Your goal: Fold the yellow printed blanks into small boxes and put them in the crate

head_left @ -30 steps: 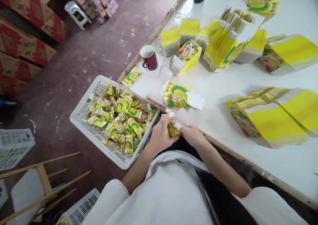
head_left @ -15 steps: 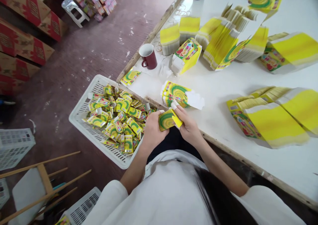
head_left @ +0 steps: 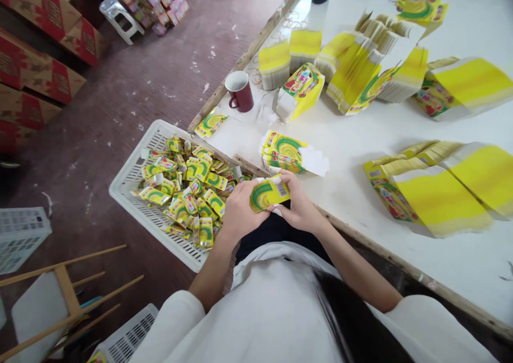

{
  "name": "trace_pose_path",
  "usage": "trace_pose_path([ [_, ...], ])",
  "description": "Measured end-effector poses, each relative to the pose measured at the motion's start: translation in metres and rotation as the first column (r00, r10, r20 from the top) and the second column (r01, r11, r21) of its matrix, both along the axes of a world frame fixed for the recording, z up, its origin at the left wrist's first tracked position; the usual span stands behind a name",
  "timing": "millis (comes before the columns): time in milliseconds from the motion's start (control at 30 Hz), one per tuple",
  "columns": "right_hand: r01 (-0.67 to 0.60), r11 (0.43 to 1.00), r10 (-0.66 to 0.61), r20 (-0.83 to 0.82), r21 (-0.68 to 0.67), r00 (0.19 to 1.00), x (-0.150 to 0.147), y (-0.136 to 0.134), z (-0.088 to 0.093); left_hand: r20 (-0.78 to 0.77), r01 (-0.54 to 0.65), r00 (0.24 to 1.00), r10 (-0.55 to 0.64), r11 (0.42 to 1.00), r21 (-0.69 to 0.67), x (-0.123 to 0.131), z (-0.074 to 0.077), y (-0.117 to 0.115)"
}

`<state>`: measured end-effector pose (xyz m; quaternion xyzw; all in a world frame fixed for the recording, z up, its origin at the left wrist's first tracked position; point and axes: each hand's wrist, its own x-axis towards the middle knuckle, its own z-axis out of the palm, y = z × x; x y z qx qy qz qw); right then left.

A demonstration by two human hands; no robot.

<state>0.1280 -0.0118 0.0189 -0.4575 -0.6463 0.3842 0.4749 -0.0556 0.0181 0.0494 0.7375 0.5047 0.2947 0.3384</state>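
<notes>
Between my two hands is a small yellow and green carton point(head_left: 265, 194), held just off the table's front edge. My left hand point(head_left: 241, 209) wraps round its left end. My right hand point(head_left: 301, 207) grips the other end, thumb below and fingers above, beside a printed barcode. Just beyond my hands, a few flattened cartons point(head_left: 284, 153) lie overlapped on the white table point(head_left: 344, 176). To the left, a white plastic basket point(head_left: 136, 205) holds many small yellow cartons point(head_left: 192, 181).
A maroon mug point(head_left: 242, 97) stands near the table's left edge, by a flat carton point(head_left: 210, 123). Stacks of yellow card blanks point(head_left: 436, 192) cover the right and back. On the floor are a stool point(head_left: 120, 20), printed cardboard boxes point(head_left: 48, 58) and a wooden-legged chair point(head_left: 68, 293).
The carton's right end flap, raised before, now lies flat with its barcode facing up. My right hand's fingers have shifted from the flap to grip that end.
</notes>
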Motion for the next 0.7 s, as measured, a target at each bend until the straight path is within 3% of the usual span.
trace_pose_path([
  [67,0.043,0.999,-0.043,-0.037,-0.016,0.998,0.000,0.005,-0.002,0.277,-0.169,0.939,0.202,0.976,-0.139,-0.003,-0.009,0.000],
  [100,0.101,0.995,-0.101,-0.014,-0.026,0.995,0.003,0.010,-0.004,0.429,-0.262,0.836,0.343,0.936,-0.237,-0.005,-0.014,0.002],
  [167,0.299,0.954,-0.291,0.139,-0.036,0.946,0.014,0.024,-0.006,0.612,-0.381,0.510,0.604,0.797,-0.469,-0.010,-0.021,0.008],
  [200,0.407,0.913,-0.388,0.251,-0.028,0.887,0.020,0.032,-0.009,0.626,-0.384,0.358,0.693,0.720,-0.578,-0.012,-0.023,0.011],
  [233,0.495,0.869,-0.458,0.360,-0.012,0.813,0.025,0.039,-0.011,0.601,-0.361,0.251,0.758,0.650,-0.669,-0.013,-0.024,0.014],
  [267,0.551,0.835,-0.494,0.450,0.007,0.744,0.029,0.046,-0.015,0.558,-0.326,0.195,0.806,0.590,-0.738,-0.012,-0.025,0.015],
  [300,0.577,0.816,-0.504,0.515,0.022,0.693,0.032,0.052,-0.018,0.517,-0.288,0.185,0.836,0.549,-0.785,-0.011,-0.026,0.015],
  [367,0.585,0.811,-0.491,0.578,0.030,0.652,0.034,0.060,-0.025,0.482,-0.225,0.229,0.846,0.527,-0.819,-0.007,-0.027,0.013],
  [533,0.580,0.814,-0.467,0.607,0.013,0.643,0.030,0.062,-0.032,0.537,-0.171,0.380,0.753,0.627,-0.760,0.002,-0.029,0.007],
  [600,0.614,0.788,-0.512,0.611,0.054,0.604,0.029,0.059,-0.031,0.542,-0.149,0.437,0.718,0.652,-0.744,0.003,-0.030,0.006],
  [700,0.675,0.730,-0.580,0.615,0.103,0.534,0.028,0.056,-0.031,0.543,-0.125,0.457,0.705,0.655,-0.745,0.006,-0.029,0.004],
])
